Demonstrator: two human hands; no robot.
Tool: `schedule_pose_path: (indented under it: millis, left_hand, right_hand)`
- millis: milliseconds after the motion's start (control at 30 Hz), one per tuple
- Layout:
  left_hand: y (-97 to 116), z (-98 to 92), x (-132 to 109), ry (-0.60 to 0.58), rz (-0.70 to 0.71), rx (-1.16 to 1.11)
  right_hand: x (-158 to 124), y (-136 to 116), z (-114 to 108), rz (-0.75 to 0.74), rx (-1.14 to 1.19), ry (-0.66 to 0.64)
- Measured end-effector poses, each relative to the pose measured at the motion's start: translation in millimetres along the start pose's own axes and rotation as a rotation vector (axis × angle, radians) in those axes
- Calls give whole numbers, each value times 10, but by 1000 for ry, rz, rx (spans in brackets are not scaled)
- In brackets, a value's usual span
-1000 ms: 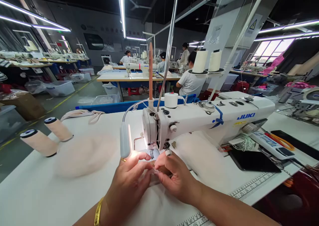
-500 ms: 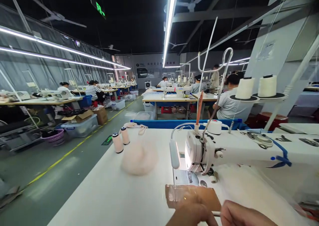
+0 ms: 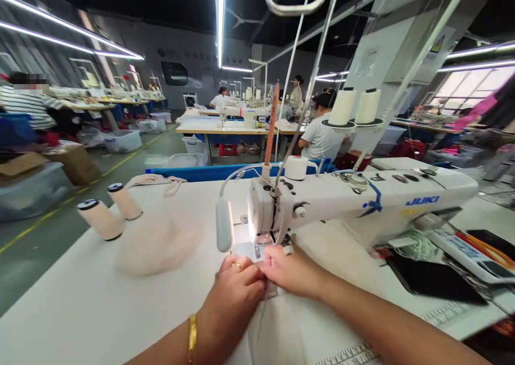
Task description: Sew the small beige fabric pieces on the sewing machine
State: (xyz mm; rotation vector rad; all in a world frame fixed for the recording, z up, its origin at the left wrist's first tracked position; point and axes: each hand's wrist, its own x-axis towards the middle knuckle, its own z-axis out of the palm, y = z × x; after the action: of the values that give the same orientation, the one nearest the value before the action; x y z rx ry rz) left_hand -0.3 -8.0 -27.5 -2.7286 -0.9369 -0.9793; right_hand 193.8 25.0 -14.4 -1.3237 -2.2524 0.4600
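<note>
**At a garment-shop sewing bench, two hands pinch cloth by the needle**

On a white worktable [image 3: 80, 311], the person's left hand [image 3: 237, 292] & right hand [image 3: 292, 271] meet just in front of the needle area [image 3: 259, 247] of a Juki sewing machine [image 3: 362, 196], lit by its gooseneck lamp [image 3: 223, 228]. Both hands are closed on a piece of pale cloth [image 3: 273, 319]. The left fingers curl over it, w/ a ring & a gold bangle [image 3: 192, 330] showing; the right fingertips nip its far edge. The cloth lies directly ahead of & under the hands, its long axis running from the needle back toward the person, btwn the two forearms. The right hand is nearer the needle, almost touching the machine head; the left sits just beside it, on the outer side. Left of the hands, well apart: a heap of pale fabric [image 3: 156, 241] & two thread cones [image 3: 100, 219] lying on their sides. Right, below the machine arm: a dark flat device [image 3: 434, 279]. Bkgd: a co-worker in a white shirt [image 3: 322, 137] sits at another bench.
</note>
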Motion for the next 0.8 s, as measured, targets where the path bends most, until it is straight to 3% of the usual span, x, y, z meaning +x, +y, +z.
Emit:
schedule_pose_path:
  millis: [133, 267, 367, 500, 633, 800]
  left_hand:
    - [-63, -78, 42, -63, -5, -55]
    - [-65, -83, 39, -40, -36, -17]
    - [-53, -65, 32, -30, -61, -22]
    - [-41, 6, -8, -23, -112, 20]
    - [-31, 81, -56, -16, -157, 75]
    - [-32, 22, -11, -69, -134, 106]
  right_hand:
    - [-87, -6, -129, 18, -106, -39]
    - [-237, -76, -204, -214, -286, 13]
    - [-276, -85, -149, -344, -286, -27]
    - [-239, -5, -36, -307, -286, -77]
    - [-216, 78, -4, -291, -269, -46]
    - [-219, 117, 15, -278, -254, -6]
